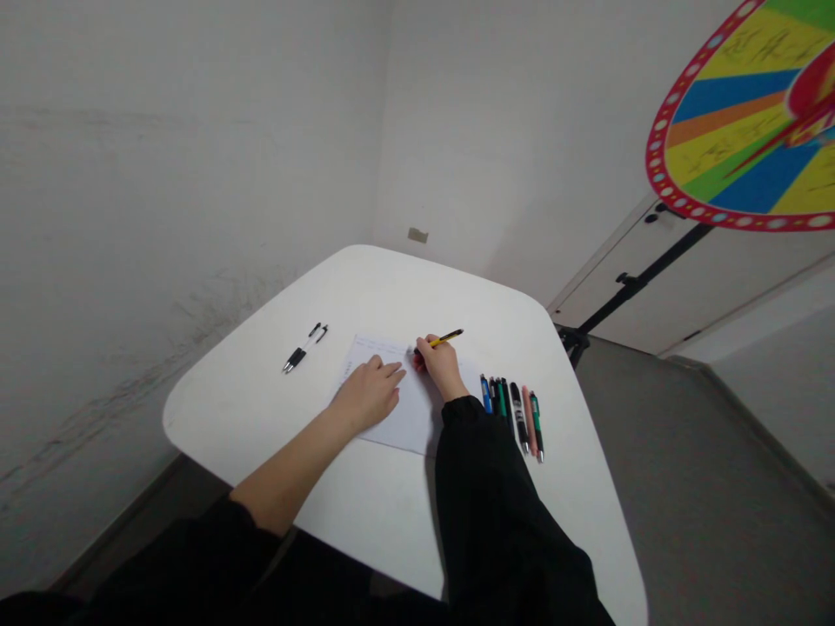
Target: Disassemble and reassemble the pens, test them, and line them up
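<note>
A sheet of white paper (397, 428) lies on the white table, with faint lines of writing along its top and left side. My left hand (370, 393) rests flat on the sheet, fingers stretched out toward the right. Closed around a yellow and black pen (446, 338), my right hand (438, 362) sits on the upper right part of the paper. The pen leans with its back end up to the right; its tip is near the paper, and I cannot tell whether it touches.
Two clear pens with black grips (305, 349) lie left of the paper. Several pens (520, 417) are lined up on the right, partly behind my sleeve. The white table (261, 417) stands by the walls. A colourful prize wheel (737, 130) on a black stand is at upper right.
</note>
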A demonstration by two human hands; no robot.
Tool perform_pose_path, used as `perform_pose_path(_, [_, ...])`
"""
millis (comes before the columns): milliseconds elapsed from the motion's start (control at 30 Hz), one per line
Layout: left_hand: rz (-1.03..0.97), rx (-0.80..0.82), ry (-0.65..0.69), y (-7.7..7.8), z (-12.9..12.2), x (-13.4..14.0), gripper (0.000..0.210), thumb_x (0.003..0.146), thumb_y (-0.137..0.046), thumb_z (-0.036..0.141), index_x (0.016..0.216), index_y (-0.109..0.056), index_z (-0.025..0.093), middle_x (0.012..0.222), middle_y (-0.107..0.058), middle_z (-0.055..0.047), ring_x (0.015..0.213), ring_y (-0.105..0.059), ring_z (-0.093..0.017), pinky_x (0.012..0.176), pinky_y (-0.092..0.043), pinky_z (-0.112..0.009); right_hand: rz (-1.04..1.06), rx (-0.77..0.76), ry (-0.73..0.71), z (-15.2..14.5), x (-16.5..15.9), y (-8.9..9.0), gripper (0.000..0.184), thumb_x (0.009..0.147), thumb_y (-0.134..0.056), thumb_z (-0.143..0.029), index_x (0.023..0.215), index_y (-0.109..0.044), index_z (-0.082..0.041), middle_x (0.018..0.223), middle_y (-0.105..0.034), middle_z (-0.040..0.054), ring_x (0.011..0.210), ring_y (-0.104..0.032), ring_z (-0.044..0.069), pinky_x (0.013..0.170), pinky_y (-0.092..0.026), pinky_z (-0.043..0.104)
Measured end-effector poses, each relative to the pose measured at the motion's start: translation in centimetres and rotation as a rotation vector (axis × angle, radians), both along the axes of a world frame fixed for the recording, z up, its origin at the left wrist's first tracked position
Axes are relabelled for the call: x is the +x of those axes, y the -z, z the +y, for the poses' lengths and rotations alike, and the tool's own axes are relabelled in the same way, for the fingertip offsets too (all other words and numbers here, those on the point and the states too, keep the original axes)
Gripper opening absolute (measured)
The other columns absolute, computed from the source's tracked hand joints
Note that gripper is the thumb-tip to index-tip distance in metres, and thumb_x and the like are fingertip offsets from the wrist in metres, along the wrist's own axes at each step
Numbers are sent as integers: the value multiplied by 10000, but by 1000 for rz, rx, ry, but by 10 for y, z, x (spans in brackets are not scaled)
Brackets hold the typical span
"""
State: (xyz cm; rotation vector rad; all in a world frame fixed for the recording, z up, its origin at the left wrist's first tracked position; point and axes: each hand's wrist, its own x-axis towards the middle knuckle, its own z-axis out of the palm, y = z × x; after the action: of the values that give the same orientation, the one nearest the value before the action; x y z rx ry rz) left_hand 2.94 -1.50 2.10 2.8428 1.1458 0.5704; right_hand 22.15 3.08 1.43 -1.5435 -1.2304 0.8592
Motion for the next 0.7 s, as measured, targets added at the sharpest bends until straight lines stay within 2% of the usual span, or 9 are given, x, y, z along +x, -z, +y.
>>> perform_pose_path(233, [-37, 26, -10, 13, 11, 11, 408, 948, -529, 175, 1320, -695, 187, 1413, -675, -90, 1077, -573, -320, 929, -500, -480, -4, 19, 0, -2, -1, 1, 233, 834, -552, -366, 634, -532, -248, 518, -624, -19, 471, -603, 153, 478, -475, 246])
perform_pose_path(700, [-54, -5, -54, 13, 11, 12, 471, 943, -534, 186, 1400, -647, 207, 1439, -657, -77, 1094, -565, -314, 912, -497, -464, -85, 20, 0, -2, -3, -1, 239, 849, -556, -337, 633, -539, -237, 516, -619, -25, 452, -581, 134, 482, -457, 229])
